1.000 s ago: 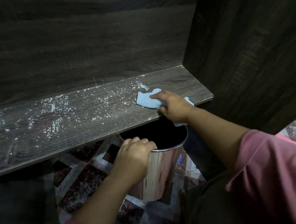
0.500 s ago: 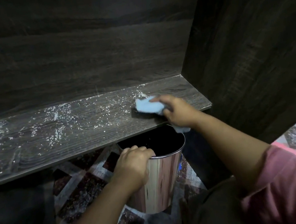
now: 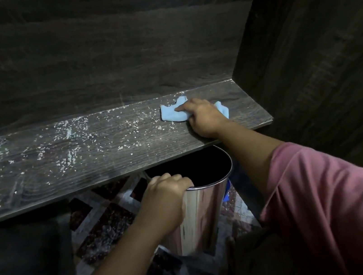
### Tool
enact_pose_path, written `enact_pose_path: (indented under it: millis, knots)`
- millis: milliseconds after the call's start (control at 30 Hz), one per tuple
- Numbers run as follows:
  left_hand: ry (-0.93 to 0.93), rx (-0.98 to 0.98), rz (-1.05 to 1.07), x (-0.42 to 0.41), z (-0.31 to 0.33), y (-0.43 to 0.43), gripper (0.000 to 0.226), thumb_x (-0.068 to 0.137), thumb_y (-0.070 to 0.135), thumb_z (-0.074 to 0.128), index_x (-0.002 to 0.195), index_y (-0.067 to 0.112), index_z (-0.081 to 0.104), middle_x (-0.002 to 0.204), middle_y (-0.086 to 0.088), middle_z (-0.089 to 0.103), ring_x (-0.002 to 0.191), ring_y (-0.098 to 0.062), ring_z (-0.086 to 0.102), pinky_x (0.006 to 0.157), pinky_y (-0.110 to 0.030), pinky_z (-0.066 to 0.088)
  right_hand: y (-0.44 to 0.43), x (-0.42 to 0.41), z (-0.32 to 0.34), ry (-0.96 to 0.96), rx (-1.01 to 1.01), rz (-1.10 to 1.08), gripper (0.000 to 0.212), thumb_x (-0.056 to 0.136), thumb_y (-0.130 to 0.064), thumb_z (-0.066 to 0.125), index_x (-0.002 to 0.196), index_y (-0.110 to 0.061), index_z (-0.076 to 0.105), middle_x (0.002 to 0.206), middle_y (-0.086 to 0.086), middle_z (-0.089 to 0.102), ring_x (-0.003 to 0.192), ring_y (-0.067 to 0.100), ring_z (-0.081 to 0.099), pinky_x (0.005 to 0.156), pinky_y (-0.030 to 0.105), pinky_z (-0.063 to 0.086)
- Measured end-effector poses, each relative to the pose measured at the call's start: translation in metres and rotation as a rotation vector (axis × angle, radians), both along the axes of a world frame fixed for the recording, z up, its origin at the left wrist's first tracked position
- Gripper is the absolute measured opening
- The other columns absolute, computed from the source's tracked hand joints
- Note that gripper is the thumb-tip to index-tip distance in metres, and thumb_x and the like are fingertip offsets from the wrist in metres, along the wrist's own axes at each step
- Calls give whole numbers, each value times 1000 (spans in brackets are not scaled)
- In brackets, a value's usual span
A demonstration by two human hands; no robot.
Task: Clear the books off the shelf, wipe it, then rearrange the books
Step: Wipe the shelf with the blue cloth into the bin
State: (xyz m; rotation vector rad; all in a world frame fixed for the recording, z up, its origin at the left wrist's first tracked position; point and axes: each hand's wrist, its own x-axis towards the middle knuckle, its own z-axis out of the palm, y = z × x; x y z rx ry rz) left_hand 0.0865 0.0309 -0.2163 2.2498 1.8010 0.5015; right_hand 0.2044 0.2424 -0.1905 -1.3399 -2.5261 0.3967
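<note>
The dark wood shelf (image 3: 98, 160) holds no books and is strewn with white crumbs (image 3: 68, 136) over its left and middle. My right hand (image 3: 203, 119) presses a light blue cloth (image 3: 172, 114) flat on the shelf near its right end, fingers curled over the cloth. Just below the shelf's front edge, my left hand (image 3: 167, 191) grips the rim of a shiny metal bin (image 3: 202, 215). No books are in view.
A dark wood side panel (image 3: 317, 56) walls the shelf on the right, and a back panel (image 3: 103, 54) rises behind it. Patterned floor tiles (image 3: 108, 225) lie under the bin. A blue object (image 3: 228, 189) shows behind the bin.
My right hand has carried the cloth from the shelf's front edge over the bin back toward the rear of the shelf. My left hand has kept its grip on the bin's rim.
</note>
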Motion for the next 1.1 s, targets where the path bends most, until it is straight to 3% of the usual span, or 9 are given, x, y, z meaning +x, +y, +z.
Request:
enact_pose_path:
  millis: [133, 300, 500, 600, 700, 867, 933, 1000, 1100]
  knots:
    - [11, -9, 12, 0, 2, -2, 46, 48, 5, 77, 89, 25, 67, 75, 9, 60, 72, -19, 57, 70, -33, 51, -12, 5, 0, 7, -27, 41, 44, 87, -5, 49, 123, -22, 65, 127, 12, 58, 122, 32, 47, 105, 41, 34]
    - [53, -90, 24, 3, 13, -3, 40, 79, 16, 61, 116, 29, 60, 106, 9, 60, 105, -16, 50, 95, -28, 33, -40, 18, -3, 86, -72, 73, 45, 80, 3, 52, 115, -18, 70, 118, 13, 62, 118, 33, 51, 104, 40, 37]
    - [119, -162, 5, 4, 23, -3, 40, 87, 21, 56, 126, 31, 52, 115, 10, 55, 112, -14, 45, 100, -26, 29, -69, 34, 4, 99, -143, 106, 47, 82, 6, 51, 116, -20, 70, 128, 8, 59, 127, 24, 47, 111, 33, 31]
    - [118, -175, 16, 1, 23, -2, 42, 87, 21, 57, 127, 30, 52, 117, 10, 55, 113, -15, 45, 101, -27, 29, -69, 37, 18, 109, -284, 96, 44, 86, 2, 52, 111, -29, 70, 126, 2, 60, 117, 20, 55, 104, 32, 41]
    - [90, -183, 34, -2, 22, 0, 44, 86, 20, 59, 128, 31, 52, 121, 11, 55, 114, -14, 45, 100, -26, 27, -50, 34, 33, 292, -323, 15, 45, 87, 1, 56, 114, -33, 68, 125, -1, 63, 112, 21, 60, 101, 35, 46]
    - [68, -164, 56, -5, 22, -2, 39, 89, 18, 57, 126, 31, 52, 116, 12, 53, 113, -12, 43, 87, -21, 23, -5, 13, 43, 343, 77, -89, 50, 83, 10, 51, 126, -12, 64, 137, 10, 54, 128, 21, 48, 106, 7, 22]
    - [61, -142, 69, -5, 21, -2, 38, 88, 16, 57, 123, 32, 53, 113, 12, 53, 111, -12, 42, 72, -19, 21, 15, 5, 36, 293, 118, -57, 53, 83, 8, 50, 131, -11, 60, 142, 14, 49, 132, 27, 45, 114, 20, 23]
    - [40, -107, 70, -6, 19, -2, 40, 81, 11, 63, 116, 31, 58, 105, 9, 56, 105, -15, 47, 72, -23, 26, 31, -3, 26, 208, 135, -10, 53, 86, 6, 47, 135, -13, 57, 145, 17, 45, 135, 32, 41, 117, 35, 26]
    - [35, -28, 46, -12, 7, 2, 47, 53, 2, 77, 94, 24, 68, 79, 7, 61, 77, -20, 57, 74, -32, 47, 43, -11, 15, 82, 65, 16, 47, 94, -2, 46, 138, -17, 53, 149, 15, 40, 137, 32, 37, 116, 34, 24]
